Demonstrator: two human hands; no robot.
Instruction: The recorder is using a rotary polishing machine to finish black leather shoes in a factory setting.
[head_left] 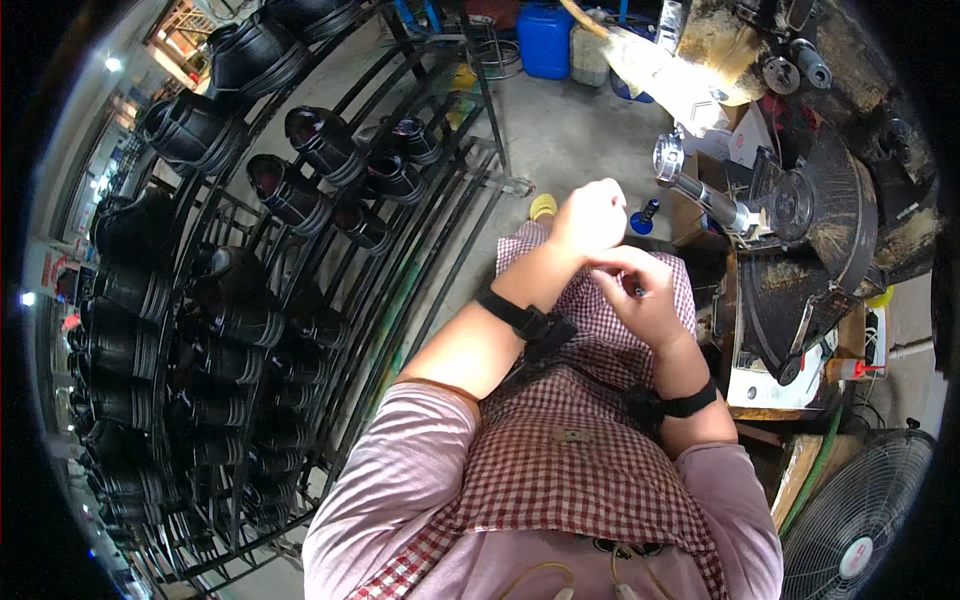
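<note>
My left hand [592,216] is raised in front of my body under bright light, its fingers curled into a fist. Whatever the fist may hold is hidden. Close beside the left wrist, my right hand [643,298] has its fingers bent inward and closed, with the fingertips near or touching that wrist. A small dark spot shows between its fingers, too small to name. A black strap [515,315] circles my left forearm, and another black strap [690,402] is on the right one. Below both hands lies my red-and-white checked apron [580,450].
On the left stands a metal rack [420,290] with several rows of black shoes [290,190]. A black machine [810,220] with a metal post [710,203] is at the right, under a glowing lamp [665,75]. A fan [860,520] stands lower right, a blue jug [545,42] at the back.
</note>
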